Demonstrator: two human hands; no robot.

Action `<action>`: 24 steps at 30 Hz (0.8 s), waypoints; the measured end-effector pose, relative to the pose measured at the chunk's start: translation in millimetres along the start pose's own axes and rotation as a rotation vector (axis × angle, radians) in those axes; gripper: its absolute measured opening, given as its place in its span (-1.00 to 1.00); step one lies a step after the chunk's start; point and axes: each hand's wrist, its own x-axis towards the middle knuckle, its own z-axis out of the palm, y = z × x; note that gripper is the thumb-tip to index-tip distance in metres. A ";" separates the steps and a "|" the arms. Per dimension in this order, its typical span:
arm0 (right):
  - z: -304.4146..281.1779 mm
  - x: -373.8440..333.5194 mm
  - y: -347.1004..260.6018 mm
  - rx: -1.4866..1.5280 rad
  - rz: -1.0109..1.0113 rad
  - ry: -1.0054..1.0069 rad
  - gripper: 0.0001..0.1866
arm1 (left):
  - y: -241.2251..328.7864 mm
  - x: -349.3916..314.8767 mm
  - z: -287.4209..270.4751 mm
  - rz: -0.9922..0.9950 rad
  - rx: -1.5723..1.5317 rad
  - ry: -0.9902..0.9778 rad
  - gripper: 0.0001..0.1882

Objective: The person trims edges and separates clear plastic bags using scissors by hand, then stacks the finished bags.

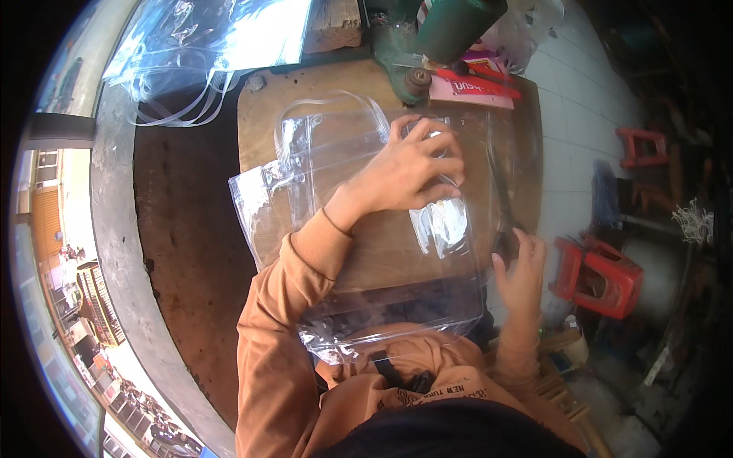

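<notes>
A clear plastic bag (366, 252) with a looped clear strap lies across the wooden board and hangs over its near edge towards my lap. My left hand (420, 164) is on its upper right part, fingers curled and closed on the plastic. Beside the bag's right edge, my right hand (523, 271) is closed around the lower end of a long, thin, dark tool (500, 191). That tool points away from me along the board; its exact kind cannot be made out, and its grip end is partly covered by my fingers.
A stack of clear bags (214, 38) with dangling straps lies at the far left. A green metal machine (458, 34) stands at the board's (259, 114) far edge, beside red-handled tools (489, 82) on a pink package. Red stools (599, 278) stand on the tiled floor at right.
</notes>
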 end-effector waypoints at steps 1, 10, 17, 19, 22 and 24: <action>-0.1 -1.8 1.5 -0.012 0.004 -0.039 -0.40 | 0.2 0.4 -0.4 0.003 -0.002 0.005 -0.81; 0.3 4.1 22.4 -0.083 -0.142 0.009 -0.40 | -1.0 0.8 0.5 -0.002 -0.020 0.036 -0.80; -7.4 4.6 24.4 0.223 0.133 -0.174 -0.33 | -4.1 1.7 2.6 0.007 -0.029 0.046 -0.79; -16.6 5.7 36.8 0.353 0.226 -0.278 -0.30 | -4.2 1.6 1.8 0.003 -0.038 0.048 -0.80; -27.0 2.5 44.2 0.724 0.233 -0.246 -0.27 | -3.4 -0.6 0.5 -0.009 -0.041 0.067 -0.80; -32.0 -1.7 30.4 0.824 0.255 -0.198 -0.30 | -3.5 -2.6 -0.1 -0.015 -0.048 0.071 -0.81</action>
